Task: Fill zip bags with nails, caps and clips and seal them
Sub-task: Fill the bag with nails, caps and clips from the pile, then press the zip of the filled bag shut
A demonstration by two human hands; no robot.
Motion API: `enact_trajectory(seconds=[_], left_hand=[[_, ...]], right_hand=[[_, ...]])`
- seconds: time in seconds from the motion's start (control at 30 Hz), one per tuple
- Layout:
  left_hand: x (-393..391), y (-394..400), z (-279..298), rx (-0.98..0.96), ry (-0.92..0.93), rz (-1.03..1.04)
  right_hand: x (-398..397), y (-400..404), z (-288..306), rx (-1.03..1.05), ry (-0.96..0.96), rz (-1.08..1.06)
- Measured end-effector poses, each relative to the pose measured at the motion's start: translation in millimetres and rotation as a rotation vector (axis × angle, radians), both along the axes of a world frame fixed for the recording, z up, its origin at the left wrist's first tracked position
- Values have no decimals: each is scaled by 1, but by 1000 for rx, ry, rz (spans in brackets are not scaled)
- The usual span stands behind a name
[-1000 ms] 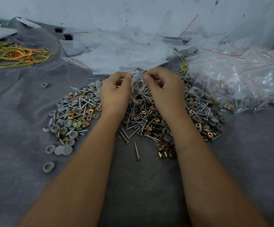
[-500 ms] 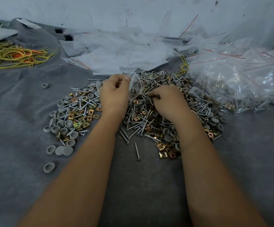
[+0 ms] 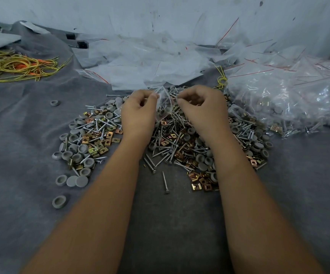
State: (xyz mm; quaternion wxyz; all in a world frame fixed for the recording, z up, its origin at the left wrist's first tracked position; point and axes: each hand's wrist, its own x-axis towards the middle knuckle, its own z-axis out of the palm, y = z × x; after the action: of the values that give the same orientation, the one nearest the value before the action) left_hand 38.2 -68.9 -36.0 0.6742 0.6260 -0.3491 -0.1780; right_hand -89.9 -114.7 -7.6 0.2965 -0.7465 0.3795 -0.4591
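A small clear zip bag (image 3: pixel 164 104) hangs between my hands over a heap of silver nails (image 3: pixel 172 139), grey round caps (image 3: pixel 77 153) and brass clips (image 3: pixel 199 182) on grey cloth. My left hand (image 3: pixel 138 113) pinches the bag's left rim and holds its mouth up. Several nails and caps show inside it. My right hand (image 3: pixel 201 109) is curled at the bag's right edge, with thin silver nails pinched at its fingertips beside the mouth.
Empty zip bags (image 3: pixel 140 64) with red seal lines lie in a pile behind the heap. Filled bags (image 3: pixel 284 99) are stacked at the right. A tangle of yellow and orange ties (image 3: pixel 17 66) lies at the far left. Loose caps (image 3: pixel 59 201) dot the cloth.
My right hand dipped into the heap of nails half a second ago and has risen back to the bag's mouth. My left hand kept hold of the bag.
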Motion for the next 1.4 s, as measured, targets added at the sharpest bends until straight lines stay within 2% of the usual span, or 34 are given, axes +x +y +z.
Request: enact_trajectory(seconds=[0.1,0.23,0.3,0.4,0.53,0.7,0.8,0.87,1.1,1.2,1.3,1.4], left_hand=[[-1,1,2,-11,-13,-33],[-4,6,6,-75,42,-103],[-7,9,8,-123,72,-147],[-8,11,12,-153,93,-152],[-4,11,16,-139,122,-193],[-4,15,16,-126,113,-401],[-5,14,12,-98,-21,-511],[-7,12,11,-80,-29,-500],[-3,12,16,-180,270,-397],[-3,9,18,-159,407,-404],[-1,6,14,-105,442,-352],[2,4,9,-84,366,-318]], right_hand=[[7,7,-1,-69,-52,112],[14,3,-13,-301,265,18],[13,0,-14,-257,259,14],[8,-1,-9,-35,122,147],[2,-1,-11,-218,346,149],[6,-1,-7,-114,74,-26],[4,-2,-5,27,-173,-12],[2,-1,-2,60,-250,12],[1,-3,3,367,-478,217],[2,-2,5,477,-648,275],[0,-5,1,510,-606,187],[-1,-7,-1,489,-561,82]])
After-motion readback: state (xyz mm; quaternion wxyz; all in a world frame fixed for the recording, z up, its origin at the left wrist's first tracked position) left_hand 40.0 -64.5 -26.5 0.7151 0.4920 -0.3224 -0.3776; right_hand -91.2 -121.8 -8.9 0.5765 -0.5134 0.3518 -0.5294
